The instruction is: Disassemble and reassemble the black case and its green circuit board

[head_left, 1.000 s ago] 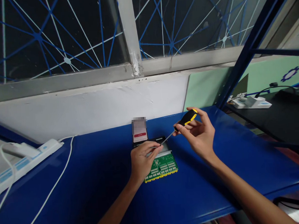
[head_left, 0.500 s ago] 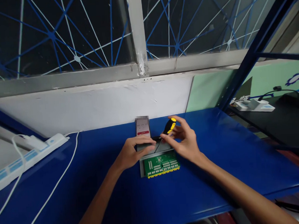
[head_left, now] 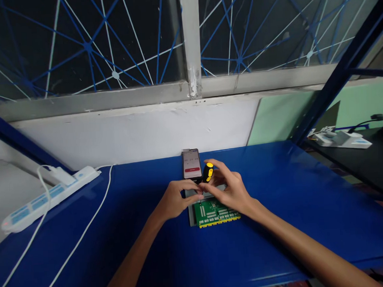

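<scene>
A green circuit board (head_left: 216,212) with a yellow front edge lies in a grey frame on the blue bench top (head_left: 279,224). My right hand (head_left: 229,188) is closed round a black and yellow screwdriver (head_left: 207,171), held nearly upright over the board's far end. My left hand (head_left: 177,198) rests at the board's left far corner, fingers pinched by the screwdriver's tip. The tip itself is hidden behind my fingers. A phone (head_left: 191,163) with a lit screen lies just behind the board.
A white power strip (head_left: 49,198) lies at the far left, its cable (head_left: 77,241) trailing toward me. A white wall and a barred window stand behind the bench. A blue upright post (head_left: 335,76) and a black table with a white device (head_left: 342,139) are on the right.
My right hand brought the screwdriver down from a slant above the board to nearly upright on it. My left hand stayed at the board's corner. The view shifted left.
</scene>
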Demonstrator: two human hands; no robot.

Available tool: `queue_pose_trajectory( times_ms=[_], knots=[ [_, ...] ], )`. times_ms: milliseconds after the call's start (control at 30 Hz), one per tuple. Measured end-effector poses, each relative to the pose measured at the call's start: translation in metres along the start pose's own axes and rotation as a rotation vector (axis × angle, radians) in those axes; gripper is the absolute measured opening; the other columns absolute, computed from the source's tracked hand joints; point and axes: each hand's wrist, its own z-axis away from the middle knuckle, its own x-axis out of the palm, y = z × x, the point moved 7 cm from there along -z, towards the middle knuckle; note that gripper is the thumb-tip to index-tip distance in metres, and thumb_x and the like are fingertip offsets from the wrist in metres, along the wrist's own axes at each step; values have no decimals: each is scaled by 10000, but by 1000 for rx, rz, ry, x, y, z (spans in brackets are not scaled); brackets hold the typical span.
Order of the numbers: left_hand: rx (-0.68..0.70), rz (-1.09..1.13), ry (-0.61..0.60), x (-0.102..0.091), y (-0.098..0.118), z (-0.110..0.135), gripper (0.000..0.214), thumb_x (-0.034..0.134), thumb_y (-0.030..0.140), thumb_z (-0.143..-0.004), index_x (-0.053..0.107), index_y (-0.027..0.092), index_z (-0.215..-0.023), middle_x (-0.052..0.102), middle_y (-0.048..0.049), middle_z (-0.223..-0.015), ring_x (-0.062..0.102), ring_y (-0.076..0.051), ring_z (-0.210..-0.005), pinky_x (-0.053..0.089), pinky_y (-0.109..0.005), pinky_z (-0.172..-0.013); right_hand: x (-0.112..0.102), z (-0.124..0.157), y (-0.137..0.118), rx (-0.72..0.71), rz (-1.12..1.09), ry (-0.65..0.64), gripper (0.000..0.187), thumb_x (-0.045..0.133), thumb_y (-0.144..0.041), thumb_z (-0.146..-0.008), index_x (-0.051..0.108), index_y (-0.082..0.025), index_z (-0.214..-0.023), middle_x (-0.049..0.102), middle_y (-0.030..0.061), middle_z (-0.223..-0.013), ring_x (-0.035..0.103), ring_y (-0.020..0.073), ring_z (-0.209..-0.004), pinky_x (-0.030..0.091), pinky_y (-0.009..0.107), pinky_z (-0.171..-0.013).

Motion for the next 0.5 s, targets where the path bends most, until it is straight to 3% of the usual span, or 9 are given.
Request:
queue_pose_trajectory(
  times_ms=[367,500],
  knots=[
    [6,13,-39,5,0,0,72,693,213,-804,736,173,-844,727,-33,-865,675,-180,-830,499,-273,-753,2,4,-6,-55,90,-42,539,621,-314,-866,388,-195,-1338,681,23,-837,656,132,-651,580,253,-623],
    [27,-1,-1,4,1,0,66,731,228,-770,730,170,-803,727,-24,-828,672,-176,-787,491,-266,-728,5,4,-10,-111,119,-65,523,616,-310,-876,384,-202,-1331,677,22,-857,656,133,-668,567,251,-625]
  ],
)
